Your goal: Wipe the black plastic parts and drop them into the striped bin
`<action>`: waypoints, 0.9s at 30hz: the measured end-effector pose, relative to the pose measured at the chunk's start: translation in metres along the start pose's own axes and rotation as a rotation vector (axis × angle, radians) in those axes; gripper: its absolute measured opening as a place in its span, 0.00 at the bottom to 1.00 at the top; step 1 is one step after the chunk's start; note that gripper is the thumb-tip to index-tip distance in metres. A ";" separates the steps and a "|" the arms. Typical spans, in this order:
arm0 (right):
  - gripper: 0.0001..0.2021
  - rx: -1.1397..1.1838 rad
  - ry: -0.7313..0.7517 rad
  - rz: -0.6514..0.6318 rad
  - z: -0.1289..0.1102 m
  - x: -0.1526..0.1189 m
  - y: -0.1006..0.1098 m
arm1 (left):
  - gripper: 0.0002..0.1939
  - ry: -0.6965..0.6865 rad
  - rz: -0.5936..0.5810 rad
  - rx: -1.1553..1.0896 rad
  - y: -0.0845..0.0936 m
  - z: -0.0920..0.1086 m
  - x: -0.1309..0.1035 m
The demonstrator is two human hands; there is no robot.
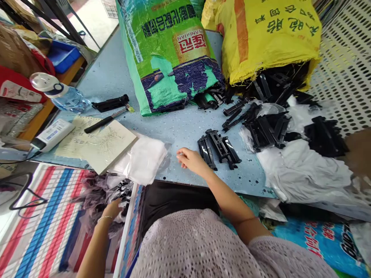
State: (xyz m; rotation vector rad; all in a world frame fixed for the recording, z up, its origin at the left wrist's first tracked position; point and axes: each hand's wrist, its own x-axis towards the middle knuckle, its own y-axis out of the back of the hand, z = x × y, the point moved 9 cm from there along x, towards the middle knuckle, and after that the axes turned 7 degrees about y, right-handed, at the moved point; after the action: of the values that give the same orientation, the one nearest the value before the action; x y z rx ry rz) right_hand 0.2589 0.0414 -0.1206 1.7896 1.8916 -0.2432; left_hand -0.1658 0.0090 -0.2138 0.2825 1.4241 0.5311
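Note:
Down at the lower left, my left hand [114, 209] reaches into a crate beside the table, at a heap of bagged black parts [98, 193]; its fingers are hidden among them. My right hand [189, 159] rests over the table's front edge with its fingers curled inward; whether anything small is between them is too small to tell. Just right of it lie several black plastic parts [220, 148] side by side. A stack of clear plastic bags [146, 158] is to the left of my right hand.
Green sack [174, 50] and yellow sack [269, 34] spill black parts at the back. White cloth [307, 170] lies at the right. On the left are a hammer [101, 123], cardboard sheet [107, 144], white device [53, 134] and water bottle [62, 92].

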 end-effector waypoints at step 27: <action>0.22 0.997 -0.097 -0.186 -0.002 0.018 -0.075 | 0.16 -0.473 0.351 -0.921 0.105 0.241 -0.020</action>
State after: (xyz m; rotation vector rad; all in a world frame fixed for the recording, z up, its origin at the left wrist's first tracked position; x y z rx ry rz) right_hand 0.1863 0.0494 -0.1441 2.0789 2.0104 -1.5246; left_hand 0.0508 0.1186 -0.1109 -0.0933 0.5680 1.2511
